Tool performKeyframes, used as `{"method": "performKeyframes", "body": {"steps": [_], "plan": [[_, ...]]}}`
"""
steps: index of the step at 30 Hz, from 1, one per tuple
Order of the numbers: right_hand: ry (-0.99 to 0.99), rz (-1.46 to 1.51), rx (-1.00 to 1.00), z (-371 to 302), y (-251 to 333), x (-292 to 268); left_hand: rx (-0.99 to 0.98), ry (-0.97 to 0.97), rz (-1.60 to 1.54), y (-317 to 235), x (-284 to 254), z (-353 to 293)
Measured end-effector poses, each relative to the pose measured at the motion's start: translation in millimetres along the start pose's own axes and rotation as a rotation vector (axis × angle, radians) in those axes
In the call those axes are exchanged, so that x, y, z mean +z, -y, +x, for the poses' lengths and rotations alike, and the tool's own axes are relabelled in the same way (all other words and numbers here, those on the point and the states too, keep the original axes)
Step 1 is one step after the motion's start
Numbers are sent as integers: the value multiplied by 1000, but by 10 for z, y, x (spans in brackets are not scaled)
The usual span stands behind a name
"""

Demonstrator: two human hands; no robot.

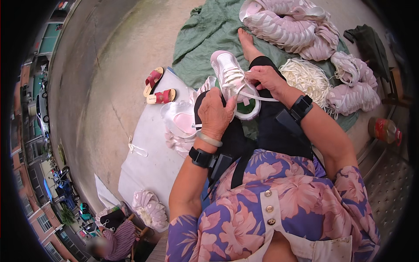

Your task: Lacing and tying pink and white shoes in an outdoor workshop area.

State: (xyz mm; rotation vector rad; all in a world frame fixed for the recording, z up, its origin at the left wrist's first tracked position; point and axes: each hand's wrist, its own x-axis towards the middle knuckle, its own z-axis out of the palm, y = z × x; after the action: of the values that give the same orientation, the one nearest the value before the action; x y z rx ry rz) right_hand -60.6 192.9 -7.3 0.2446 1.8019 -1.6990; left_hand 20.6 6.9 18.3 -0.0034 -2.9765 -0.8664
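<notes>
Between my thighs rests a white-and-pink sneaker upper (pixel 228 65), its toe pointing away from me. A flat white shoelace (pixel 252 95) runs through its eyelets and trails out to the right. My left hand (pixel 216 111) is closed at the upper's left edge, thumb against the opening; its fingertips are partly hidden. A bit of white lace shows beneath that wrist. On the other side my right hand (pixel 267 81) pinches near the eyelets, with lace at its fingertips. Beside my left thigh lies a stack of similar uppers (pixel 179 126).
A heap of white laces (pixel 307 81) lies right of my knee on green cloth (pixel 196 48). Bundled uppers (pixel 290 26) sit beyond it. Red sandals (pixel 161 96) stand by a pale sheet (pixel 146 153). A bottle (pixel 384 130) is at right. Another person (pixel 118 240) sits lower left.
</notes>
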Motion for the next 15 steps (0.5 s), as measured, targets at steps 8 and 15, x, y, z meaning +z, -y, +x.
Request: {"method": "performKeyframes", "body": {"steps": [8, 15], "plan": [[192, 44, -15, 26, 31, -28, 261, -65, 242, -106, 88, -72], [73, -363, -321, -92, -10, 67, 160, -48, 127, -201, 132, -71]]}}
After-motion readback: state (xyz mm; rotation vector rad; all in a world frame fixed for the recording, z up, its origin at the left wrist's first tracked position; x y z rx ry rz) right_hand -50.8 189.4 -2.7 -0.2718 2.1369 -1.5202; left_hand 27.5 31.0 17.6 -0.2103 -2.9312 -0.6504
